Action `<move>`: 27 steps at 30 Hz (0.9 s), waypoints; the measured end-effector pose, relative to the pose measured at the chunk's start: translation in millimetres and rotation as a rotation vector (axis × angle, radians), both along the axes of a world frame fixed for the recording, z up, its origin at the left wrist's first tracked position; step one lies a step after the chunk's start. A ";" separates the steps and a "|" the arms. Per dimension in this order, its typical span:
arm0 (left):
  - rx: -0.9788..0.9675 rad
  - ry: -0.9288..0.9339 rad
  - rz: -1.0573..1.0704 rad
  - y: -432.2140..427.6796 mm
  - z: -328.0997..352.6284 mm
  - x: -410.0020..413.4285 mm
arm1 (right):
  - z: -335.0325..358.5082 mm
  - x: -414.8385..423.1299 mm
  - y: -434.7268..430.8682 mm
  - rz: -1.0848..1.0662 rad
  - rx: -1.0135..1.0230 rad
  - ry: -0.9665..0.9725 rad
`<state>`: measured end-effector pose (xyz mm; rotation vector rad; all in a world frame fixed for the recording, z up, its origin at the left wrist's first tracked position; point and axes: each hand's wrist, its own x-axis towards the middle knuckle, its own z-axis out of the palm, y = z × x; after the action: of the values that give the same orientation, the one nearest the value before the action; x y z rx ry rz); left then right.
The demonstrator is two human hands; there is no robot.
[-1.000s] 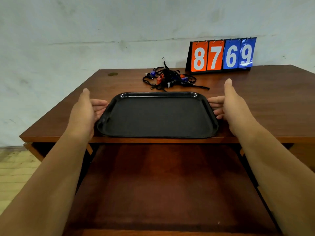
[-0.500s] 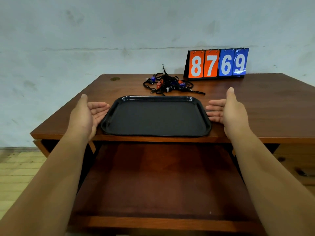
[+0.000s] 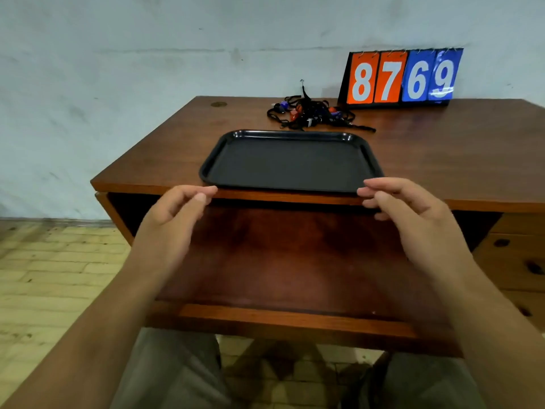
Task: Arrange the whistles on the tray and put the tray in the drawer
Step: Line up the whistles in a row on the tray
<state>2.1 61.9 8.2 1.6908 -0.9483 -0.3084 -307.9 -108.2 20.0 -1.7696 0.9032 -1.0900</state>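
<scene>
Black glossy rectangular tray [image 3: 290, 163], tangled corded whistles [image 3: 309, 115], wooden desk [image 3: 442, 160]

A plain, sparsely furnished room, most like a simple office or sports storeroom; a reddish-brown polished wooden desk [image 3: 442, 160] stands against a pale, stained plaster wall [image 3: 147, 69]; its wide shallow wooden drawer [image 3: 295, 261] is pulled out, and a stack of smaller side drawers [image 3: 513, 261] shows at the right; a tabletop flip scoreboard with orange and blue number cards [image 3: 401, 78] and a tangle of whistles on black lanyards [image 3: 309, 115] point to sport; the floor of yellowish brick-pattern tiles [image 3: 44, 276] looks worn.
</scene>
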 end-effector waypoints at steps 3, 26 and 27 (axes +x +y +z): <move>0.190 -0.202 -0.190 29.0 -6.7 -28.2 | -13.3 -11.4 36.4 0.113 -0.045 0.194; 0.581 -1.026 -0.355 -8.8 -70.0 -32.8 | -85.5 10.7 38.6 0.228 -0.624 0.987; 0.555 -1.052 -0.336 -13.0 -72.5 -30.3 | -91.2 13.5 37.4 0.171 -0.658 0.974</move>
<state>-28.3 48.9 -64.3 2.2244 -2.0734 0.1661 -294.4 -70.8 -71.2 -2.9705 0.9466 -0.3585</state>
